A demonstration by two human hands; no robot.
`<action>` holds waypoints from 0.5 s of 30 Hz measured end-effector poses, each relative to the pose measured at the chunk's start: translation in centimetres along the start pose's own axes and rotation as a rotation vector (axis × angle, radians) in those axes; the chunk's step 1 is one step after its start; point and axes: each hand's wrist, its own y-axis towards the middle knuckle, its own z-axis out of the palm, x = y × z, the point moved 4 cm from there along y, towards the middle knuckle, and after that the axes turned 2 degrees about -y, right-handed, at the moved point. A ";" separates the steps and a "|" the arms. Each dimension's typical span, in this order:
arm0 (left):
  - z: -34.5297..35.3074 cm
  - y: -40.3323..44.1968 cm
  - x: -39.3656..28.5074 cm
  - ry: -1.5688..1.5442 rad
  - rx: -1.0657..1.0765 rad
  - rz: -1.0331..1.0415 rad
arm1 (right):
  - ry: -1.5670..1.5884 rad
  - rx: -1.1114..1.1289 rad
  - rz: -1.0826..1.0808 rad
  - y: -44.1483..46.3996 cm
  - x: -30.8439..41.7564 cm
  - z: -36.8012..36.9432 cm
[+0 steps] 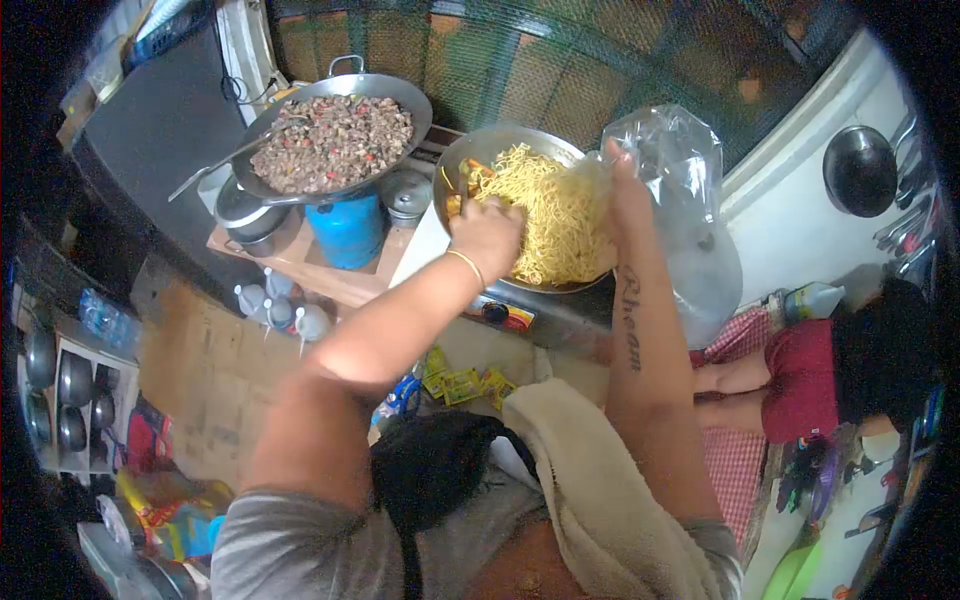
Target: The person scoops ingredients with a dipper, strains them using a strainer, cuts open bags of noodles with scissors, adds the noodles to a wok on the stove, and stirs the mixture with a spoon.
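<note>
A wide metal pan (470, 150) on the stove holds a heap of yellow noodles (555, 215), with some orange-brown pieces at its left side. My left hand (487, 238), a yellow bangle on its wrist, reaches into the pan with curled fingers closed at the noodles' left edge; the fingertips are partly hidden. Over the pan's right side, my right hand (626, 190) grips a large clear plastic bag (690, 215) near its upper left edge. The bag hangs to the right of my forearm, and part of it overlaps the noodles.
Left of the pan, a wok (415, 100) of chopped meat with a ladle (225, 162) stands above a blue gas cylinder (345, 230). A lidded pot (408, 197) is beside it. Bottles (280, 300) stand below. Another person in red shorts (800, 380) is at the right.
</note>
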 end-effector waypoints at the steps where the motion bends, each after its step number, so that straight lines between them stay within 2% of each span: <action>1: -0.2 -0.5 -1.4 -0.074 -0.008 0.040 | 0.093 0.010 0.045 -0.5 0.3 0.4; 4: 0.9 0.3 -2.9 -0.134 -0.015 0.070 | 0.219 0.006 0.120 0.0 -1.5 0.0; 8: 2.2 1.6 -2.3 -0.152 -0.096 0.032 | 0.234 0.034 0.085 1.1 -5.1 -0.9; 10: 1.0 1.4 -1.7 -0.097 -0.014 -0.013 | 0.323 0.048 0.099 0.4 -5.2 -0.2; 12: 1.8 1.4 -0.4 -0.046 -0.093 -0.064 | -0.010 -0.025 -0.089 1.4 -7.4 -1.0; 15: 0.8 -0.5 1.6 -0.120 -0.097 -0.089 | -0.473 -0.100 -0.198 0.4 -6.7 -0.8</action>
